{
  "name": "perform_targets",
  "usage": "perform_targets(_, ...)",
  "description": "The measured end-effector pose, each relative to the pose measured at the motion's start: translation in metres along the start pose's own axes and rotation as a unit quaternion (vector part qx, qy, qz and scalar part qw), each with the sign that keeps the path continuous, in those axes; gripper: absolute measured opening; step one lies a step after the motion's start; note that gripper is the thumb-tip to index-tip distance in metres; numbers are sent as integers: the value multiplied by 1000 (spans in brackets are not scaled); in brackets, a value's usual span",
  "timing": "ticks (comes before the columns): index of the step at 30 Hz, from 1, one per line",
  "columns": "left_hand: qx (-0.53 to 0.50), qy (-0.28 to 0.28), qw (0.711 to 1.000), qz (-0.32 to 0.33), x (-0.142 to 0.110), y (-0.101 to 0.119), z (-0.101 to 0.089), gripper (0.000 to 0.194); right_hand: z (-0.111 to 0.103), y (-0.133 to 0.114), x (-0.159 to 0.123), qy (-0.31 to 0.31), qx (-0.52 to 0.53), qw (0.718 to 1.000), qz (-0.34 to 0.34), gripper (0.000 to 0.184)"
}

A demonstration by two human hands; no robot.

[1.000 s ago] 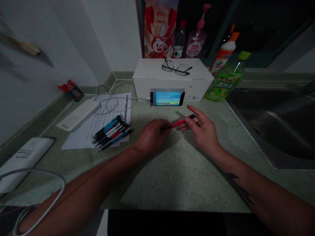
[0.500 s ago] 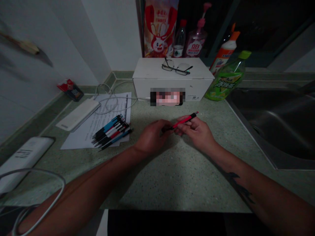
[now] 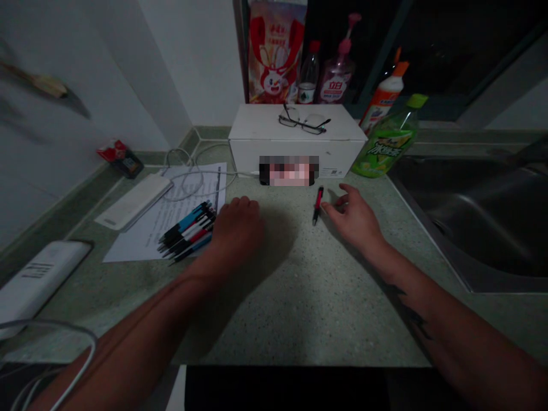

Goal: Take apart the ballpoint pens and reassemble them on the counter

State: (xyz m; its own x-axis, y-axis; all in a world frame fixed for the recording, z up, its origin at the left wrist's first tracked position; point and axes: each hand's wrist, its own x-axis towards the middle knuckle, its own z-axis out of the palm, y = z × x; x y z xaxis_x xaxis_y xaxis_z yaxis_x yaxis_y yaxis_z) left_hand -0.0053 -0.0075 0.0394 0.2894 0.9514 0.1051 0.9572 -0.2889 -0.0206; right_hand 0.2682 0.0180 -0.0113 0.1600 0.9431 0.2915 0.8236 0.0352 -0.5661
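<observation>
A red pen [image 3: 317,204] with a black tip lies on the green speckled counter [image 3: 299,297], just in front of the phone [image 3: 289,170]. My right hand [image 3: 353,216] rests right of the pen with fingers spread, fingertips close to it and holding nothing. My left hand [image 3: 237,224] hovers at the right end of a bundle of several blue, red and black pens [image 3: 186,230] that lie on a sheet of paper [image 3: 171,214]. Its fingers curl downward out of sight, so I cannot see whether they touch the pens.
A white box [image 3: 295,140] with glasses [image 3: 303,121] on top stands behind the phone. A green bottle [image 3: 387,140] and other bottles stand at the back right. A steel sink [image 3: 483,211] lies right. White power banks [image 3: 135,200] and cables lie left.
The right hand has laid the red pen down on the counter and opened. The left hand has let go of the pen and moved left to the pen bundle.
</observation>
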Motion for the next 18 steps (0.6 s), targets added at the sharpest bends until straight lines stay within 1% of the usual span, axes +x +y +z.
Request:
perform_targets(2,39,-43,997,-43,1,-10,-10,31,-3,-6,-4,-34,-15,997,-67,55)
perform_targets(4,57,-85,991,-82,2,-22,-20,33,-4,-11,-8,-101,-15,982,-157,39)
perform_targets(6,60,-139,982,-111,3,-34,-26,36,-4,-14,-11,-163,-18,962,-217,32)
perform_targets(7,61,-164,978,-112,3,-39,-29,36,-4,-15,-12,-183,-22,955,-231,31)
perform_targets(8,60,-189,974,-112,3,-45,-30,35,-3,-16,-12,-194,-30,952,-237,30)
perform_targets(10,62,-214,971,-92,2,-55,-30,35,-1,-16,-12,-196,-46,952,-233,27)
perform_targets(12,62,-210,973,-72,1,-61,-28,32,0,-16,-11,-183,-58,958,-212,24)
perform_targets(15,63,-194,978,-51,0,-63,-25,25,2,-13,-9,-147,-77,973,-158,21)
perform_targets(18,56,-207,976,-30,-1,-61,-23,21,1,-10,-7,-103,-99,984,-110,22)
